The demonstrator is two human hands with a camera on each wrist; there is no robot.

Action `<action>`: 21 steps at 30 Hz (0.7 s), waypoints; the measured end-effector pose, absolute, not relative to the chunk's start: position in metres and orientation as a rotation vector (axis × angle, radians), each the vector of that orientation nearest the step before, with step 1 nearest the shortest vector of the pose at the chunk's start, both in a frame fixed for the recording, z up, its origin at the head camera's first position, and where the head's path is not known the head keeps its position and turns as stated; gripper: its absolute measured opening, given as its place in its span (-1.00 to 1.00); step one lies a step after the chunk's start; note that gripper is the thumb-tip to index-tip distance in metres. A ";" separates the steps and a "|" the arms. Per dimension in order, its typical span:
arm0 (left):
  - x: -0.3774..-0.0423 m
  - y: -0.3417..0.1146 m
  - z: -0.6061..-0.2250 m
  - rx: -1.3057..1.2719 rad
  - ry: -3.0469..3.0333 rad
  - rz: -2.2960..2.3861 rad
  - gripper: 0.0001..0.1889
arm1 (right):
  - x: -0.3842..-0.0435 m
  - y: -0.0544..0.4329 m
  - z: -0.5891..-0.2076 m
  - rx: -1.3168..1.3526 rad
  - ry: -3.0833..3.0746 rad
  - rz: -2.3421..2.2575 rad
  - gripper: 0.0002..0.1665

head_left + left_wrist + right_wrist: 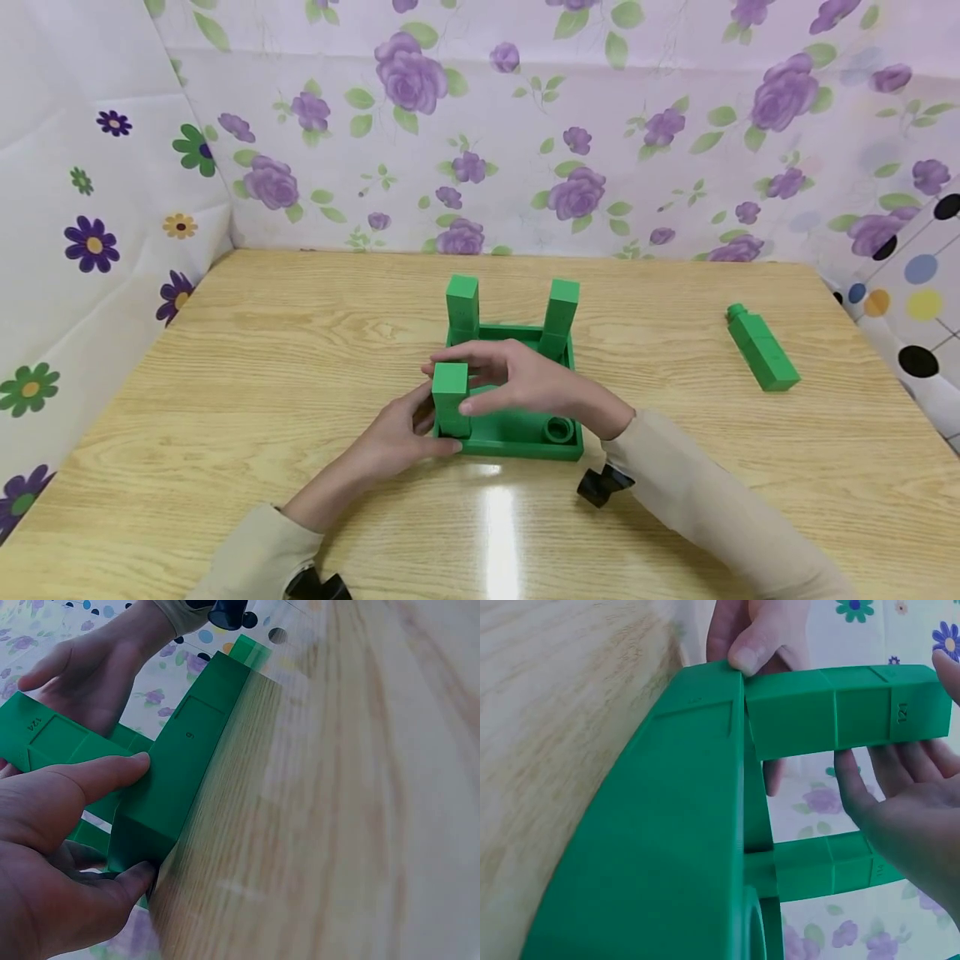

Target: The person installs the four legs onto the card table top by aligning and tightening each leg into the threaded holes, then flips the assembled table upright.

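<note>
A square green tray [517, 450] lies on the table, with tall green posts upright at three corners. My left hand [401, 429] grips the tray's front left corner, its thumb on the front wall [191, 739] and fingers round the side. At that corner stands the front left post [451, 400]. My right hand [525, 379] reaches across the tray, its loosely bent fingers touching this post's side in the right wrist view. The right thumb stands apart from the post in the left wrist view. A round socket [558, 430] shows at the front right corner.
One loose green post [763, 348] with a round peg end lies on its side at the right of the table. The back left post [463, 308] and back right post [561, 312] rise behind my right hand. Flowered cloth [510, 150] hangs behind the table.
</note>
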State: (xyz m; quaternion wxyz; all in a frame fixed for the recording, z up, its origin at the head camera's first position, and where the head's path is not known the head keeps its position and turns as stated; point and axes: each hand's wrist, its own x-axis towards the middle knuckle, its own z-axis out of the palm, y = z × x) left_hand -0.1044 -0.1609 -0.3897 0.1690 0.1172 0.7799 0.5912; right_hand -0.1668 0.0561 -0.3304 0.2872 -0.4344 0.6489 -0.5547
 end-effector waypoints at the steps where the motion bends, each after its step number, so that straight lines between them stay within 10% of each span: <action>1: -0.104 -0.161 -0.390 0.335 2.217 1.682 -0.10 | -0.168 0.056 -0.331 -1.163 1.713 -1.492 -0.29; 21: -0.103 -0.161 -0.389 0.321 2.214 1.684 -0.09 | -0.165 0.052 -0.330 -1.168 1.943 -1.448 -0.41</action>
